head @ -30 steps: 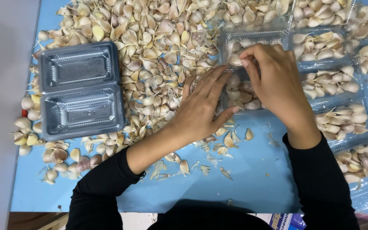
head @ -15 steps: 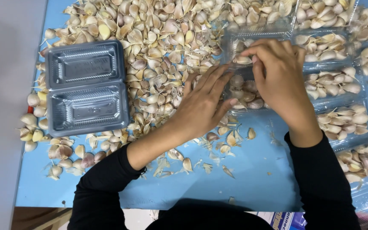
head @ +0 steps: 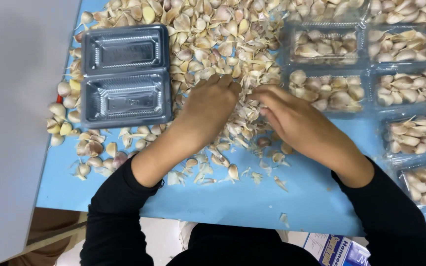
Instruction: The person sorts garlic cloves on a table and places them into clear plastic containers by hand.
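Note:
A big heap of loose garlic cloves (head: 208, 34) covers the far part of the blue table (head: 232, 197). My left hand (head: 208, 106) lies palm down on the heap's near edge, its fingers curled over cloves and hiding what is under them. My right hand (head: 297, 118) lies beside it, fingers stretched left and touching cloves at the heap's edge. The fingertips of both hands nearly meet. An empty clear clamshell box (head: 124, 74) lies open to the left of my left hand.
Several clear boxes filled with garlic (head: 326, 47) stand in rows at the right, reaching the table's right edge. Scattered cloves and skins (head: 232, 172) lie near my wrists. The table's left edge borders a grey surface (head: 11, 123). A printed carton (head: 336, 249) sits below the front edge.
Both hands have left the clear box of garlic they were pressing at the right. They have dropped down and left onto the loose heap. The view has shifted slightly.

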